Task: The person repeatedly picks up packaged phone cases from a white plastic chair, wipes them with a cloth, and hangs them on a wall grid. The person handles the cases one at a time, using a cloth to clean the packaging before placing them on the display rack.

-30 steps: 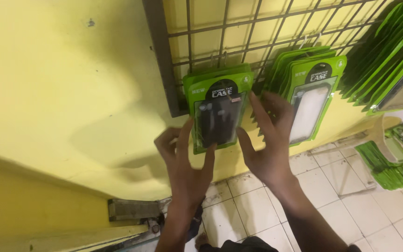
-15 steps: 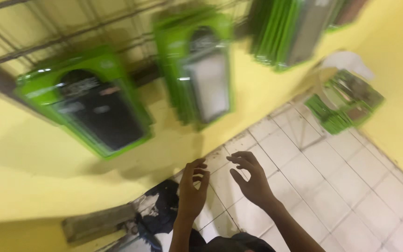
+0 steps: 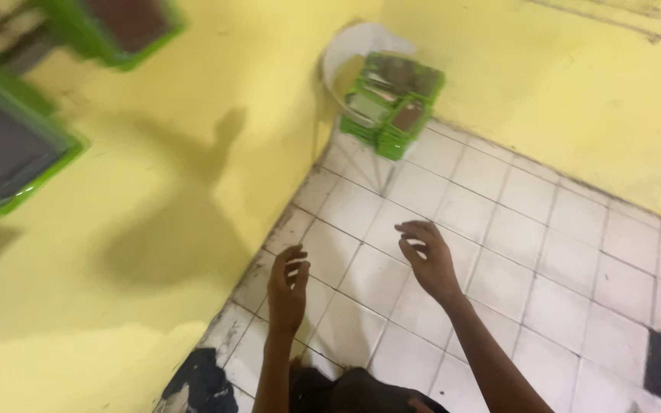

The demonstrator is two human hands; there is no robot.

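Both hands hang in the air over the white tiled floor (image 3: 499,229), holding nothing. The left hand (image 3: 288,287) has its fingers (image 3: 297,265) curled loosely inward, half open, touching no object. The right hand (image 3: 427,258) is open wider, fingers (image 3: 413,227) bent and spread. Far ahead, in the corner of the yellow walls, a stack of green flat retail packages (image 3: 392,103) rests on a white plastic chair (image 3: 350,47), well apart from both hands. At the upper left, more green-edged packages (image 3: 9,153) are blurred and cut off by the frame. A dark patch on the floor at the near left (image 3: 200,382) is hard to make out.
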